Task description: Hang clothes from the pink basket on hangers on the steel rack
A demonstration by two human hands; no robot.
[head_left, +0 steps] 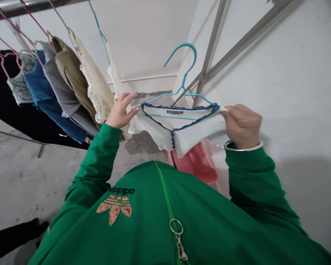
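Observation:
A white ribbed short-sleeved top [197, 134] with dark blue trim around its neckline and down its front hangs on a turquoise wire hanger [184, 79]. The hanger's hook points up, free of the rail. My right hand [244, 125], wearing a silver bangle, is closed on the top's shoulder at the right. At the opposite shoulder is my left hand [123, 112], its thumb and fingers apart beside the sleeve. Whether its fingertips touch the cloth I cannot tell.
Several garments, among them a blue one [48, 97] and a cream lace one [95, 81], hang from a metal rail [12, 9] at upper left. Metal braces [226, 55] cross near the right wall. A pink plastic container [195, 163] sits low behind the top.

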